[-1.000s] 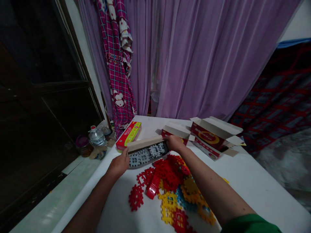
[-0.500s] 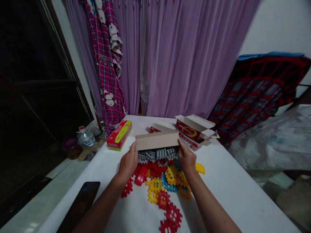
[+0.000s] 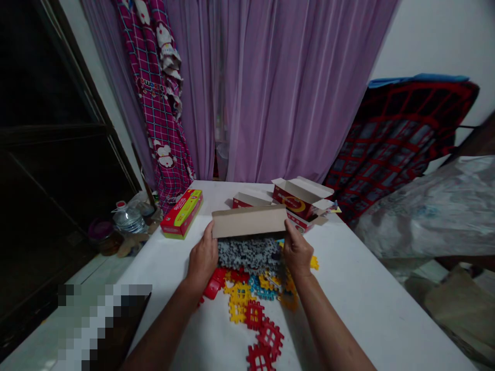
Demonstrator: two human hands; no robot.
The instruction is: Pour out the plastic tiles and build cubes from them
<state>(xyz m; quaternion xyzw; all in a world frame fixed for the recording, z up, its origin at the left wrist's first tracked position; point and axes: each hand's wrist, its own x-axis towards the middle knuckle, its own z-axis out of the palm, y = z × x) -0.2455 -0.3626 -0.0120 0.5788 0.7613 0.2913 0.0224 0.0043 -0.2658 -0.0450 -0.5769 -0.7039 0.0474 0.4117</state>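
Observation:
Both my hands hold a long cardboard box (image 3: 249,222) tipped up over the white table (image 3: 371,299), its plain brown side facing me. My left hand (image 3: 203,257) grips its left end and my right hand (image 3: 297,251) grips its right end. Grey plastic interlocking tiles (image 3: 249,253) hang out of the box's underside onto a heap of red, yellow and blue tiles (image 3: 255,304) lying between my forearms.
A closed red and yellow-green box (image 3: 181,206) lies at the table's left. Two opened red boxes (image 3: 299,198) stand behind. Purple curtains (image 3: 278,87) hang at the back, bottles (image 3: 126,219) on a ledge at left, a red-black blanket (image 3: 390,144) at right.
The box has been tipped further up and lifted slightly. More grey tiles have spilled from it onto the heap. The camera has pulled back and shifted.

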